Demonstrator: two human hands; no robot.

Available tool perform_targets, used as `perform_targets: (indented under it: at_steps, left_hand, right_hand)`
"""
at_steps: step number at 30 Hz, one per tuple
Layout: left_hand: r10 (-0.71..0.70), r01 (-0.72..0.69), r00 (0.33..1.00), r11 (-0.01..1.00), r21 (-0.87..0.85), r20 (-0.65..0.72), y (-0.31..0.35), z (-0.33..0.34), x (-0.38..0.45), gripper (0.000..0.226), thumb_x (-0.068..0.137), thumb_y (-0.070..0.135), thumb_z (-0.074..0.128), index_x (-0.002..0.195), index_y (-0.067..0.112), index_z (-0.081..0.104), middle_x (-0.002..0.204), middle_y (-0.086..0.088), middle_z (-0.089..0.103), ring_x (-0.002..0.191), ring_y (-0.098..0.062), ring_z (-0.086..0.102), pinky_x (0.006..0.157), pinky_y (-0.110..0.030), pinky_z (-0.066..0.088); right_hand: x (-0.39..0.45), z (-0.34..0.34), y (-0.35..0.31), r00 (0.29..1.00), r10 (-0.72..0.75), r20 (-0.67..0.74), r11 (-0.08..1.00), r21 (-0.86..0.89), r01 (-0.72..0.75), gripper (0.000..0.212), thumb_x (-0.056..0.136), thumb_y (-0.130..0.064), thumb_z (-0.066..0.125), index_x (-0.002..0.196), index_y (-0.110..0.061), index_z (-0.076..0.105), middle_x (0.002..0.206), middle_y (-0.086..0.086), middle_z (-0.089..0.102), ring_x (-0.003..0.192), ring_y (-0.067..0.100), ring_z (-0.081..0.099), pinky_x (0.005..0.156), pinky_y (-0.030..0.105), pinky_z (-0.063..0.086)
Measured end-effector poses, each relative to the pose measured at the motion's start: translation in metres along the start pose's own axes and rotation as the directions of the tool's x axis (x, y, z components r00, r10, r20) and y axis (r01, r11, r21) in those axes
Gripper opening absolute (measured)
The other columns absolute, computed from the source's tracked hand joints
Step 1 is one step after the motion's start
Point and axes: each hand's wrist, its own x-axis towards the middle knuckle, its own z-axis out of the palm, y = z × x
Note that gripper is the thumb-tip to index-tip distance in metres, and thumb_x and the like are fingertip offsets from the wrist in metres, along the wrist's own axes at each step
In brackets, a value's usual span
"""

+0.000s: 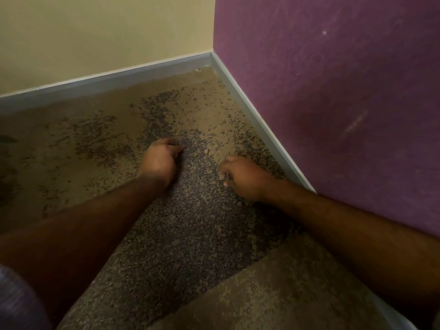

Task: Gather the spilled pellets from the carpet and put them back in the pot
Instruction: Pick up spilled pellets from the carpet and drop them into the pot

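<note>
Now both hands (202, 167) rake dark pellets (190, 210) across the carpet (59, 163).

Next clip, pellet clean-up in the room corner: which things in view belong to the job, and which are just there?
Job: pellets, carpet, left hand, right hand. The pot is not in view.

Just there: cream wall, purple wall, skirting board.

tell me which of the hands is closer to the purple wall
Right. The right hand rests on the pellets just short of the purple wall, by its skirting. The left hand sits farther out on the carpet.
</note>
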Motion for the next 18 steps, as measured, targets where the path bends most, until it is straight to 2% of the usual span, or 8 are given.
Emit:
perform_targets:
  at_steps: [2, 3, 6, 9, 11, 13, 15, 18]
  left_hand:
    - [-0.094, 0.091, 0.995, 0.992, -0.092, -0.03, 0.001, -0.003, 0.002, 0.029, 0.081, -0.002, 0.061, 0.072, 0.024, 0.071, 0.085, -0.004, 0.065, 0.072, -0.018, 0.06, 0.062, -0.019, 0.046]
    - [-0.108, 0.105, 0.993, 0.99, -0.094, -0.037, 0.002, -0.005, 0.004, 0.024, 0.083, -0.001, 0.061, 0.078, 0.018, 0.074, 0.088, -0.006, 0.065, 0.074, -0.024, 0.061, 0.063, -0.018, 0.048]
    - [-0.046, 0.048, 0.997, 0.998, 0.028, -0.057, 0.012, -0.008, 0.006, 0.016, 0.081, 0.002, 0.064, 0.09, 0.007, 0.076, 0.1, -0.013, 0.068, 0.091, -0.03, 0.063, 0.083, -0.023, 0.048]
    - [0.046, -0.047, 0.998, 0.999, -0.028, -0.039, 0.041, -0.002, 0.002, 0.014, 0.082, 0.006, 0.065, 0.088, 0.011, 0.076, 0.097, -0.008, 0.07, 0.093, -0.022, 0.061, 0.084, -0.019, 0.039]
    - [0.043, -0.045, 0.999, 0.996, -0.072, -0.029, 0.064, 0.007, 0.002, 0.013, 0.084, 0.009, 0.063, 0.084, 0.014, 0.075, 0.094, -0.004, 0.07, 0.087, -0.015, 0.059, 0.079, -0.016, 0.039]
    - [0.006, -0.005, 1.0, 0.998, -0.064, 0.029, 0.078, 0.015, 0.007, 0.015, 0.084, 0.008, 0.06, 0.085, 0.012, 0.075, 0.092, -0.005, 0.072, 0.08, -0.014, 0.06, 0.075, -0.017, 0.042]
    - [-0.052, 0.056, 0.992, 0.998, -0.036, 0.112, 0.081, 0.019, 0.009, 0.019, 0.085, 0.004, 0.057, 0.09, 0.008, 0.075, 0.095, -0.009, 0.074, 0.083, -0.019, 0.066, 0.079, -0.025, 0.052]
    - [-0.063, 0.06, 0.989, 0.998, 0.024, 0.132, 0.079, 0.02, 0.009, 0.025, 0.084, 0.0, 0.056, 0.098, 0.007, 0.075, 0.107, -0.012, 0.072, 0.098, -0.024, 0.067, 0.093, -0.031, 0.051]
  right_hand:
    - [0.0, -0.001, -0.004, 0.999, 0.036, -0.024, 0.998, -0.045, -0.037, 0.017, 0.086, -0.003, 0.056, 0.099, -0.008, 0.065, 0.108, 0.011, 0.06, 0.098, 0.025, 0.057, 0.083, 0.031, 0.047]
    - [0.0, -0.002, -0.006, 0.997, 0.062, -0.038, 0.995, -0.077, -0.065, 0.018, 0.087, -0.005, 0.054, 0.1, -0.007, 0.066, 0.106, 0.012, 0.062, 0.098, 0.027, 0.059, 0.084, 0.033, 0.048]
    - [0.002, -0.004, -0.002, 0.988, 0.155, -0.01, 0.984, -0.086, -0.155, 0.014, 0.085, -0.005, 0.058, 0.094, -0.006, 0.069, 0.1, 0.013, 0.068, 0.092, 0.028, 0.064, 0.085, 0.036, 0.053]
    - [0.0, -0.009, 0.006, 0.97, 0.242, -0.034, 0.966, 0.101, -0.238, 0.009, 0.083, -0.005, 0.064, 0.085, -0.009, 0.072, 0.09, 0.005, 0.07, 0.085, 0.022, 0.066, 0.081, 0.029, 0.055]
    - [-0.007, -0.015, 0.01, 0.952, 0.297, -0.069, 0.914, 0.307, -0.263, 0.009, 0.078, -0.002, 0.071, 0.08, -0.011, 0.073, 0.075, -0.003, 0.069, 0.071, 0.014, 0.066, 0.064, 0.015, 0.053]
    - [-0.016, -0.021, 0.014, 0.929, 0.368, -0.032, 0.79, 0.537, -0.295, 0.01, 0.075, 0.001, 0.073, 0.081, -0.007, 0.073, 0.071, 0.001, 0.072, 0.059, 0.013, 0.065, 0.055, 0.018, 0.053]
    - [-0.026, -0.026, 0.017, 0.91, 0.415, 0.004, 0.63, 0.72, -0.29, 0.01, 0.075, 0.003, 0.07, 0.08, -0.004, 0.07, 0.069, 0.002, 0.071, 0.056, 0.014, 0.063, 0.052, 0.021, 0.052]
    - [-0.045, -0.029, 0.023, 0.882, 0.455, 0.124, 0.22, 0.944, -0.246, 0.018, 0.077, 0.006, 0.053, 0.07, -0.009, 0.06, 0.064, 0.004, 0.063, 0.059, 0.016, 0.056, 0.051, 0.023, 0.042]
